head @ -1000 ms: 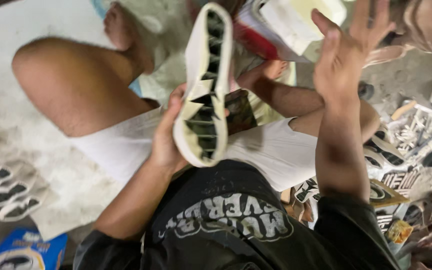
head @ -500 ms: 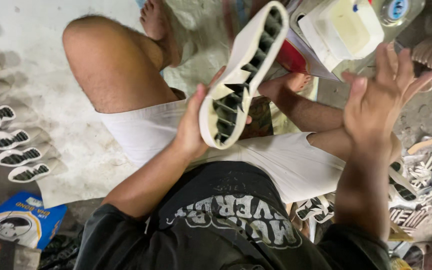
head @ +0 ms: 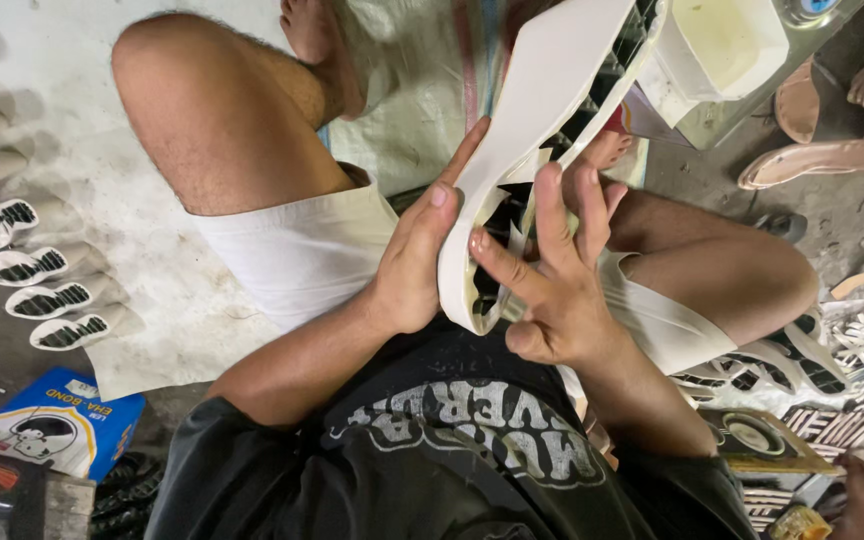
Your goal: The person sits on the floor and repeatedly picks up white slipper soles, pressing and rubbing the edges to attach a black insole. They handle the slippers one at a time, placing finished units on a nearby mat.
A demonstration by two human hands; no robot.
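Observation:
I sit cross-legged on the floor in white shorts and a black shirt. My left hand [head: 415, 260] grips a white wedge shoe sole [head: 522, 130] by its heel end, and the sole slants up and to the right. Its hollow ribbed underside faces right. My right hand [head: 552, 270] rests against that ribbed side near the heel, fingers spread, fingertips touching the ribs and the rim.
A row of white soles [head: 22, 260] lies at the left on a pale sheet [head: 152, 300]. A blue box [head: 52, 425] sits at the lower left. A white tub [head: 722, 45] stands at the top right, tan insoles [head: 817, 155] beside it, and several more soles [head: 852, 340] at the right.
My right hand came down from the air at the right and now touches the sole's ribbed side. The sole has tilted further to the right, and the view has shifted.

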